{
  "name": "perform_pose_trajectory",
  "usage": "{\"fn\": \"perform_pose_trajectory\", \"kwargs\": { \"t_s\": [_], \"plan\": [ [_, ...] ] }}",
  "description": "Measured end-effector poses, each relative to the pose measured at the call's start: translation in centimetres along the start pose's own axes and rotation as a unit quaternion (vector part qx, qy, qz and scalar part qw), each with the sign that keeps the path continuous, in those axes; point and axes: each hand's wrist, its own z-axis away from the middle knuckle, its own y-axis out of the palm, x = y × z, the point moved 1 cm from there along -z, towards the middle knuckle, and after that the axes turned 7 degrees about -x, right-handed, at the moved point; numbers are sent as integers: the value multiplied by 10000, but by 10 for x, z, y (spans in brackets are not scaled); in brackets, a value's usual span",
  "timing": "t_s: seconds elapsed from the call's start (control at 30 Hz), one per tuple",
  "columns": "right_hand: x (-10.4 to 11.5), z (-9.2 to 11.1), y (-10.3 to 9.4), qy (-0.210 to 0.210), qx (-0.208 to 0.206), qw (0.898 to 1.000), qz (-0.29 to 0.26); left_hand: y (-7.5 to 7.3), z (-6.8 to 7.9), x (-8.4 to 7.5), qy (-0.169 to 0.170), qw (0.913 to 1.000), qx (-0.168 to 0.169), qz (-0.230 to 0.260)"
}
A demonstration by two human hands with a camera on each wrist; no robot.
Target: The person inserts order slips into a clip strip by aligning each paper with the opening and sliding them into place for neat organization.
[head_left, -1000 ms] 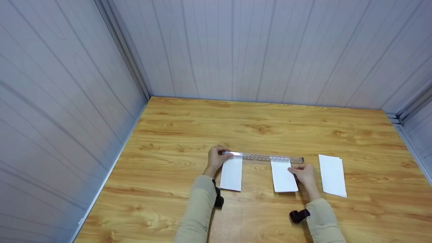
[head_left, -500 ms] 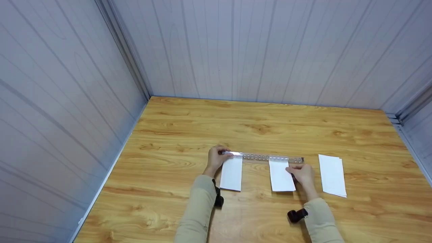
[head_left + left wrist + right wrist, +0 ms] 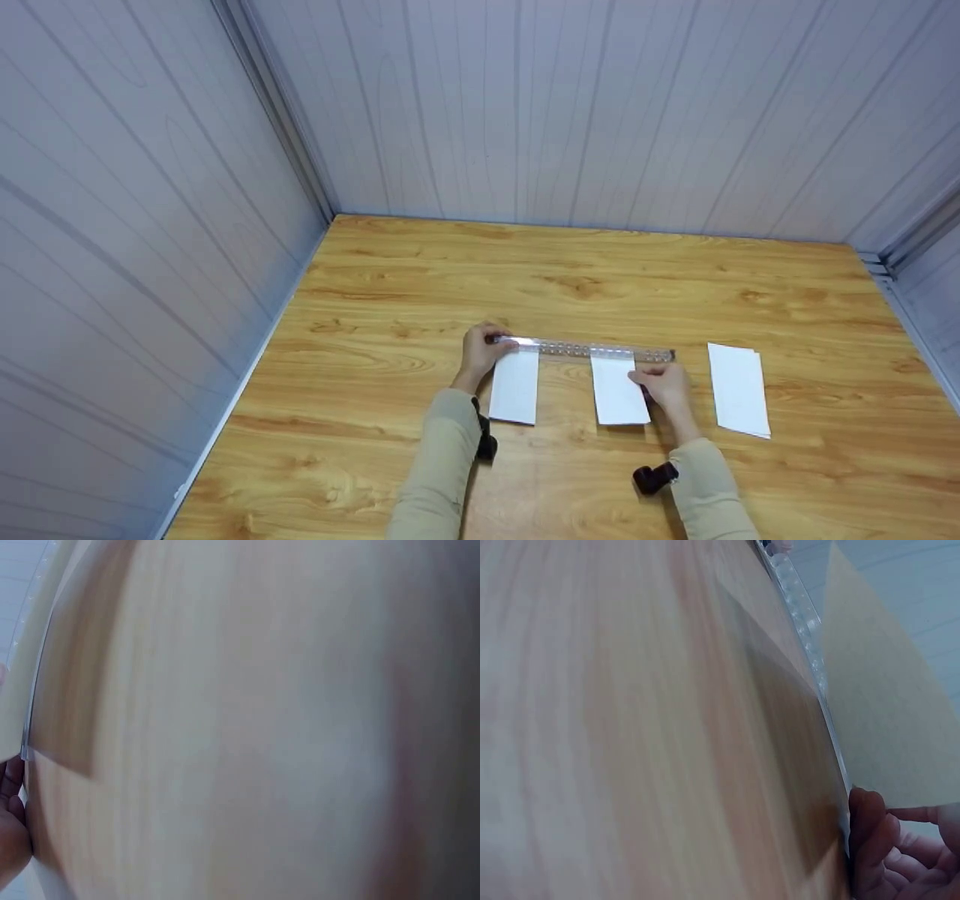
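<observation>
A clear plastic strip [image 3: 566, 349] with round bumps and dark ends lies crosswise on the table. My left hand [image 3: 478, 352] pinches its left end, with the thumb over the top. Just below that hand hangs a white paper piece [image 3: 514, 394], its top edge at the strip. My right hand [image 3: 670, 386] pinches the right edge of a second white paper piece [image 3: 616, 394], whose top also meets the strip. In the right wrist view, curled fingers [image 3: 870, 832] hold this paper [image 3: 889, 690] raised beside the bumpy strip. The left wrist view is mostly blurred, with fingertips [image 3: 11, 832] at its edge.
A small stack of white paper [image 3: 739, 390] lies to the right of my right hand. The wood-grain table [image 3: 570, 285] is bounded by a pale panel wall [image 3: 555, 112] behind and another [image 3: 135, 225] at left.
My right hand has slid the second paper piece leftward along the strip, toward the first piece. The left hand, the strip and the first piece stay in place.
</observation>
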Motion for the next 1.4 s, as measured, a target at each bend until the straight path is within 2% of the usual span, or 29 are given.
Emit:
{"fn": "perform_pose_trajectory", "kwargs": {
  "t_s": [0.27, 0.97, 1.13, 1.23, 1.33, 1.4],
  "plan": [
    [2, 0, 5, 30, -84, 9999, -148, 1, -1, 0, -28, 10000, 2, -28],
    [6, 3, 14, 179, 50, 9992, -352, 0, 1, -3, -47, 9998, -28, -177],
    [7, 3, 15, 169, 149, 9990, -398, -5, 5, -17, 81, 9995, 2, 311],
    [8, 4, 16, 90, 112, 9990, -412, -5, 4, -17, 38, 9993, 20, 359],
    [9, 4, 17, 12, 80, 9992, -386, -1, 1, -3, 15, 9999, -16, 134],
    [9, 4, 18, 6, 66, 9994, -332, -1, 1, -3, -6, 10000, -13, 56]
  ]
}}
